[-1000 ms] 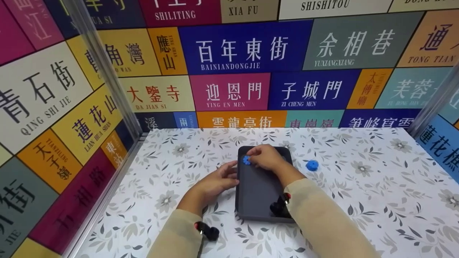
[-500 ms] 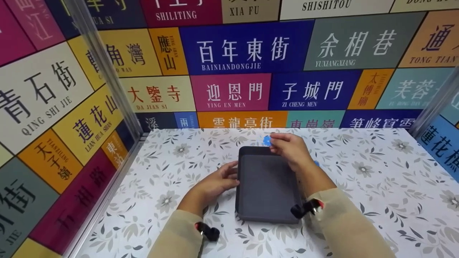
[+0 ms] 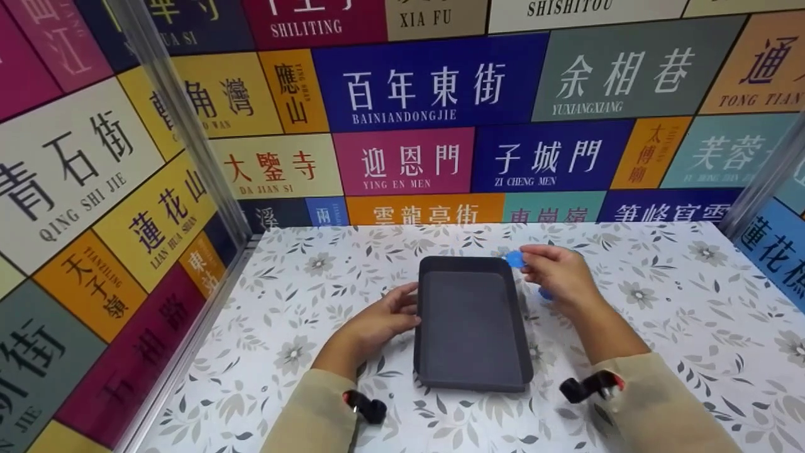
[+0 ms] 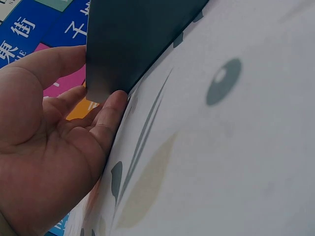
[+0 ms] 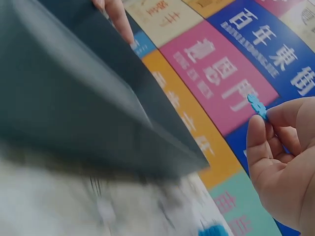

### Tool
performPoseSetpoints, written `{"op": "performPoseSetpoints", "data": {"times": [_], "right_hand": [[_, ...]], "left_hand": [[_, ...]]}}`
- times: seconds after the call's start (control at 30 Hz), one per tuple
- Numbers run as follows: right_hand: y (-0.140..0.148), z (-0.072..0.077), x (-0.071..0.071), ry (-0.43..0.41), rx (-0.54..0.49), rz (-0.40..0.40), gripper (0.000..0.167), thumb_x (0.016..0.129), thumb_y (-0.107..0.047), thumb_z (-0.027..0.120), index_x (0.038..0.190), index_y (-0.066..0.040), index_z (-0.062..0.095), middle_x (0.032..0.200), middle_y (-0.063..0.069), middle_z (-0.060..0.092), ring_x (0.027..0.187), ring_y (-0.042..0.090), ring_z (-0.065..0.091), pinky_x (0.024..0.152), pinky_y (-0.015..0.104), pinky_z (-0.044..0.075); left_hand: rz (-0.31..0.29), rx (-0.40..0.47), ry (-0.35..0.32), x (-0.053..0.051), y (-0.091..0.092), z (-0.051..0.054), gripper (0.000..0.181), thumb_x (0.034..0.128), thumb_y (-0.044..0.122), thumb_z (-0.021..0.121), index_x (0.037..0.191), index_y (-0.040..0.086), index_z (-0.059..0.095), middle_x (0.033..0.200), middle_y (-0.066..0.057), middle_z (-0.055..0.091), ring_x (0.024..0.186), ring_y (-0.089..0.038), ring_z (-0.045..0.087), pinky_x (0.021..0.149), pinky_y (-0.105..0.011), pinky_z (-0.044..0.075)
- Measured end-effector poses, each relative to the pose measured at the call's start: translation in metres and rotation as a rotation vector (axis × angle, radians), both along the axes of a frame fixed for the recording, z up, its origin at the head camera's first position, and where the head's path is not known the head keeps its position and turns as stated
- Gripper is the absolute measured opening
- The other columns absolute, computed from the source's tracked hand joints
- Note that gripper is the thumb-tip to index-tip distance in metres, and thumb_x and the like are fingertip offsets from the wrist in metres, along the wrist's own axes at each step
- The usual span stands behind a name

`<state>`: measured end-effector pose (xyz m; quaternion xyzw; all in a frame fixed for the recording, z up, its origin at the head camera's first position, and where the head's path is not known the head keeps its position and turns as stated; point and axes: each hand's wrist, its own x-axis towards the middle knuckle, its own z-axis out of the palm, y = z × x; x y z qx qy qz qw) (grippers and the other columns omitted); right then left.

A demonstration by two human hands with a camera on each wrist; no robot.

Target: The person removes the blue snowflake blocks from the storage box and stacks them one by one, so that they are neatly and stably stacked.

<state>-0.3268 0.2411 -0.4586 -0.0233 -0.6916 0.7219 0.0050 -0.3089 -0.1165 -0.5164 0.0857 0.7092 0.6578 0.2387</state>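
A dark grey rectangular tray (image 3: pixel 471 333) lies on the table between my hands. My left hand (image 3: pixel 382 319) is at its left side; in the left wrist view the fingertips of that hand (image 4: pixel 64 142) touch the tray wall (image 4: pixel 133 39), with no curl round it. Just beyond the tray's far right corner, my right hand (image 3: pixel 561 275) pinches a flat blue flower-shaped plastic piece (image 3: pixel 514 258) between thumb and fingers. The right wrist view shows this notched piece (image 5: pixel 257 107) edge-on. A second blue piece (image 3: pixel 544 294) sits on the table, partly hidden by the right hand.
White cloth with grey flowers and leaves covers the table (image 3: pixel 302 402). Behind it rises a wall (image 3: pixel 427 82) of coloured street-name panels, with another panelled wall (image 3: pixel 69 151) on the left. Both sleeves carry a small black camera (image 3: pixel 371 410).
My right hand has carried the blue flower-shaped piece from the tray's far left corner along the far edge to the right, past the far right corner. The left hand and tray stay put.
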Motion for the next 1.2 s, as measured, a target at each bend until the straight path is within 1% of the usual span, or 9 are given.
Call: {"op": "performPoseSetpoints", "data": {"times": [0.13,0.23,0.27,0.33,0.5,0.67,0.77,0.97,1.2], "right_hand": [[0.032,-0.006,0.007,-0.022,0.032,-0.032,0.025,0.101,-0.019,0.074,0.124,-0.008,0.077,0.095,-0.011,0.076,0.082,0.006,0.072,0.078,0.02,0.064],[0.05,-0.015,0.01,-0.032,0.048,-0.061,0.025,0.102,-0.019,0.074,0.124,-0.008,0.076,0.096,-0.01,0.075,0.083,0.006,0.073,0.079,0.019,0.064],[0.054,-0.019,0.01,-0.038,0.057,-0.07,0.031,0.102,-0.019,0.074,0.129,-0.004,0.074,0.096,-0.01,0.075,0.084,0.006,0.073,0.079,0.019,0.064],[0.06,-0.025,0.01,-0.047,0.048,-0.08,0.033,0.102,-0.017,0.073,0.13,-0.001,0.072,0.093,-0.01,0.075,0.082,0.006,0.073,0.078,0.019,0.064],[0.066,-0.037,0.008,-0.105,0.008,-0.074,0.029,0.102,-0.014,0.072,0.129,-0.003,0.073,0.09,-0.008,0.077,0.081,0.007,0.074,0.077,0.02,0.063],[0.071,-0.046,0.005,-0.17,0.041,-0.072,0.044,0.104,-0.016,0.07,0.143,0.002,0.063,0.092,-0.009,0.076,0.082,0.006,0.072,0.077,0.02,0.063],[0.074,-0.051,0.004,-0.196,0.073,-0.07,0.047,0.104,-0.017,0.07,0.146,0.002,0.061,0.092,-0.009,0.076,0.082,0.006,0.07,0.076,0.021,0.062],[0.073,-0.058,0.003,-0.18,0.124,-0.061,0.046,0.104,-0.017,0.07,0.143,0.004,0.061,0.087,-0.006,0.075,0.079,0.007,0.068,0.071,0.022,0.061],[0.074,-0.06,0.001,-0.187,0.187,-0.075,0.046,0.104,-0.022,0.07,0.143,0.002,0.061,0.09,-0.008,0.075,0.081,0.005,0.069,0.074,0.021,0.062]], "left_hand": [[0.002,-0.002,-0.001,0.001,0.0,0.0,0.082,0.0948,0.011,0.072,0.167,0.025,0.037,0.166,-0.007,0.048,0.152,-0.026,0.049,0.129,-0.048,0.037],[0.003,0.002,-0.004,0.001,0.0,0.0,0.082,0.0951,0.01,0.072,0.167,0.024,0.037,0.166,-0.007,0.048,0.152,-0.026,0.049,0.129,-0.049,0.037],[0.005,0.004,-0.005,0.001,-0.001,0.0,0.082,0.0951,0.01,0.072,0.167,0.024,0.037,0.166,-0.008,0.048,0.152,-0.027,0.049,0.13,-0.049,0.037],[0.006,0.003,-0.009,0.001,-0.001,0.0,0.082,0.0951,0.009,0.072,0.167,0.025,0.037,0.167,-0.008,0.047,0.153,-0.027,0.048,0.13,-0.049,0.037],[0.001,0.003,-0.01,-0.001,-0.001,-0.001,0.083,0.0947,0.01,0.073,0.167,0.025,0.036,0.167,-0.008,0.046,0.153,-0.027,0.048,0.13,-0.049,0.036],[-0.003,0.01,-0.009,-0.001,0.0,-0.001,0.084,0.0942,0.011,0.074,0.167,0.026,0.036,0.167,-0.007,0.046,0.154,-0.027,0.047,0.131,-0.049,0.036],[-0.006,0.019,-0.005,-0.001,0.0,-0.001,0.083,0.0945,0.009,0.073,0.168,0.024,0.036,0.167,-0.008,0.046,0.154,-0.027,0.047,0.13,-0.049,0.037],[-0.019,0.031,0.013,0.0,0.001,-0.001,0.082,0.095,0.007,0.07,0.168,0.021,0.035,0.166,-0.01,0.047,0.153,-0.027,0.048,0.129,-0.048,0.038],[-0.012,0.034,0.009,0.001,0.001,0.0,0.081,0.095,0.007,0.071,0.167,0.021,0.036,0.167,-0.01,0.046,0.153,-0.028,0.048,0.129,-0.048,0.038]]}}
